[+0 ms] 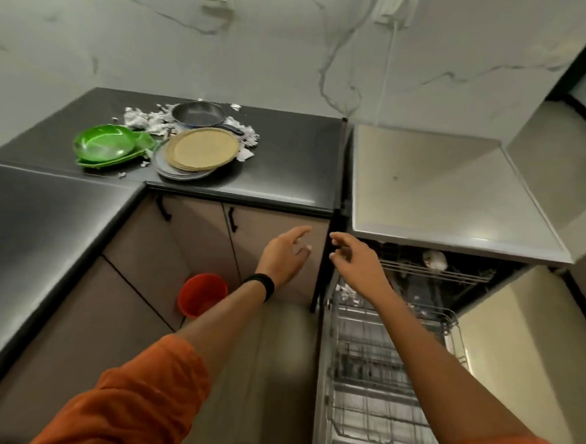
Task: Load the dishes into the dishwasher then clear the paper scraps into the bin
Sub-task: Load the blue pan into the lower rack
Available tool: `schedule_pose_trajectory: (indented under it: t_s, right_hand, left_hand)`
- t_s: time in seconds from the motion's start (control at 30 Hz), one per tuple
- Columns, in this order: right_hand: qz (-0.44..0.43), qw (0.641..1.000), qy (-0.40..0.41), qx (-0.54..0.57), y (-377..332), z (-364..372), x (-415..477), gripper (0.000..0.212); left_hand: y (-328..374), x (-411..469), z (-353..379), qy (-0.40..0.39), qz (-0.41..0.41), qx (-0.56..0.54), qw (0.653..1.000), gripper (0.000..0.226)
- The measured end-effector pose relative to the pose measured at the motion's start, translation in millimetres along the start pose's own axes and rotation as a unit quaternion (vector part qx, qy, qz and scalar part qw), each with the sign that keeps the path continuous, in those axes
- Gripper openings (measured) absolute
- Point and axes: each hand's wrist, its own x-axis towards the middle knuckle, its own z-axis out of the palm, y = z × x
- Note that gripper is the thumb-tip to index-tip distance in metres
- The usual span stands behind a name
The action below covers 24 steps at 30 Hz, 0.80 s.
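Left hand (284, 255) & right hand (354, 256) empty, fingers loose (dishwasher rack (379, 364) out), prob next: grab plates (201, 149) off table (287, 173).

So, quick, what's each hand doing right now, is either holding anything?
Left hand: open, holding nothing.
Right hand: open, holding nothing.

The dishwasher's lower rack (373, 377) runs off the bottom edge.

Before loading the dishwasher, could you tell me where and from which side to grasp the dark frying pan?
Probably the frying pan by its handle, from the right: the handle juts rightward past the tan plates, above paper scraps.
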Motion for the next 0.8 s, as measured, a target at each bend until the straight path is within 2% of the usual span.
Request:
schedule_pose_trajectory:
  t_s: [0.2,0.5,0.8]
  right_hand:
    - [-0.037,0.999,0.012,0.008,-72,56,39,0.049]
    - [-0.113,0.993,-0.015,-0.024,-135,108,126,0.047]
    - [-0.133,0.989,-0.059,-0.024,-165,165,277,0.048]
  left_hand:
    - [-38,10,-85,0.046,0.011,0.038,0.998,0.059]
    - [-94,45,-173,0.122,-0.01,0.044,0.991,0.053]
    - [-152,159,-221,0.146,-0.033,0.059,0.987,0.047]
